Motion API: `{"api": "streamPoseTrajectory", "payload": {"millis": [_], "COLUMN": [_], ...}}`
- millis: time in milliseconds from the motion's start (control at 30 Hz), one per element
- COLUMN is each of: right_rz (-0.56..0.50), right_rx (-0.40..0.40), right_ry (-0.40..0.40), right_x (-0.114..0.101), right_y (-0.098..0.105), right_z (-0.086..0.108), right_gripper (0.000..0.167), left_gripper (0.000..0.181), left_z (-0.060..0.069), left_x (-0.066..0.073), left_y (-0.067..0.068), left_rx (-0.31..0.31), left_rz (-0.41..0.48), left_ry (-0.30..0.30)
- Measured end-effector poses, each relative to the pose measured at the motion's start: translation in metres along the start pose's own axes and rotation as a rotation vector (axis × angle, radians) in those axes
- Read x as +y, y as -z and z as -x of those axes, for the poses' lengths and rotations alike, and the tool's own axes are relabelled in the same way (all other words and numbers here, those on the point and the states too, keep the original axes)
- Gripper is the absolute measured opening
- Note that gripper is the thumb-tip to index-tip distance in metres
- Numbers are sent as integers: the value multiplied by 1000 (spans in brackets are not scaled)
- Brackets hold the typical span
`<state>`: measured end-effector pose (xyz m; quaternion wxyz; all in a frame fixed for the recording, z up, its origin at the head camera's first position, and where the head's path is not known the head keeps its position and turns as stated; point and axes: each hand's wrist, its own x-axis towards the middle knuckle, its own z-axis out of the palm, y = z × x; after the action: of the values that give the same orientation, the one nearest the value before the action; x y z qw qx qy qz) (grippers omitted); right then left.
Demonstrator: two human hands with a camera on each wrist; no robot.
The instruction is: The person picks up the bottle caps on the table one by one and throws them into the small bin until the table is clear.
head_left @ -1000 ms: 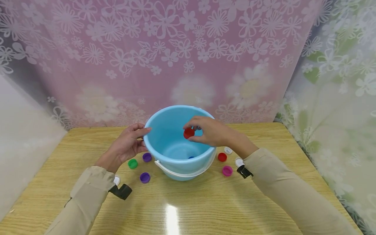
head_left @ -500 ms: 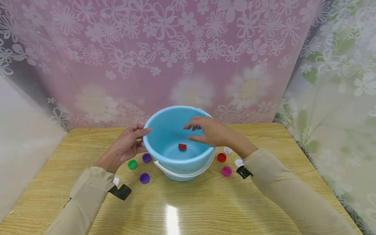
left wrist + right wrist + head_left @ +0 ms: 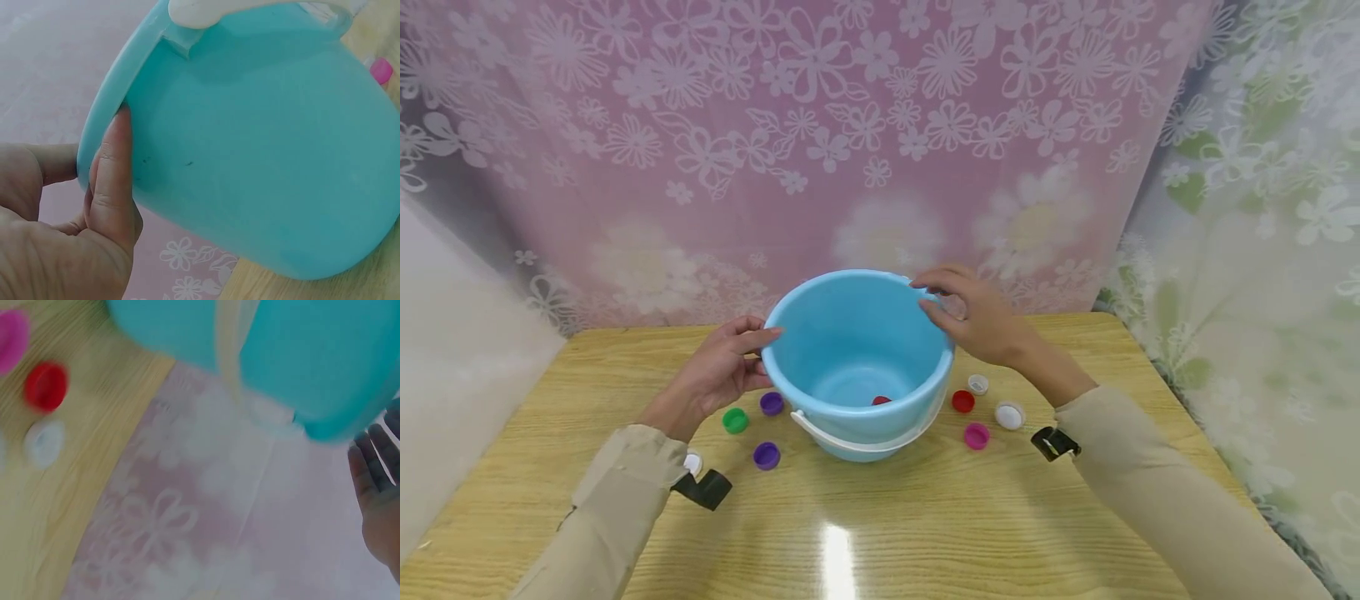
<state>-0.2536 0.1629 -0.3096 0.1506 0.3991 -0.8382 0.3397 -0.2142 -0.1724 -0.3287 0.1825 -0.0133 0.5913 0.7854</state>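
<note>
A person's left hand grasps the rim of a light-blue bucket, thumb over the lip and fingers against the outer wall. The right hand is released and holds nothing, its fingers loosely bent at the opposite side of the rim; whether it touches is hard to tell. The bucket stands on the table between the two hands, slightly toward the body, its white handle hanging on the near side. Inside, low between the hands, a red piece shows partly above the near rim. Just bodyward of the left hand lie a purple cap and a green cap; farther bodyward are another purple cap and a white cap, partly hidden by the black wrist strap. Bodyward of the right hand are a small white cap, a second red piece, a pink cap and, to the right, a larger white cap. Beige sleeves cover both forearms. The wood-grain table spreads beneath; beyond both hands hangs a pink flowered curtain.
</note>
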Motion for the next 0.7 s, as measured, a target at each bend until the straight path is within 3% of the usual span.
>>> {"api": "streamPoseTrajectory", "payload": {"millis": [100, 233, 433, 700], "right_rz": [38, 98, 135, 75], "right_rx": [43, 11, -145, -375], "right_ry": [-41, -137, -231, -394], "right_x": [13, 30, 50, 69], "right_y": [14, 31, 40, 26], "right_z": [15, 41, 81, 126], "right_gripper": [31, 38, 37, 50], "left_gripper": [23, 24, 25, 24], "left_z": [0, 0, -1, 0], "left_x": [0, 0, 0, 0], "left_y": [1, 1, 0, 0], "left_rx": [-5, -14, -17, -16], "left_rz": [3, 9, 14, 25], "left_ry": [5, 9, 11, 3]}}
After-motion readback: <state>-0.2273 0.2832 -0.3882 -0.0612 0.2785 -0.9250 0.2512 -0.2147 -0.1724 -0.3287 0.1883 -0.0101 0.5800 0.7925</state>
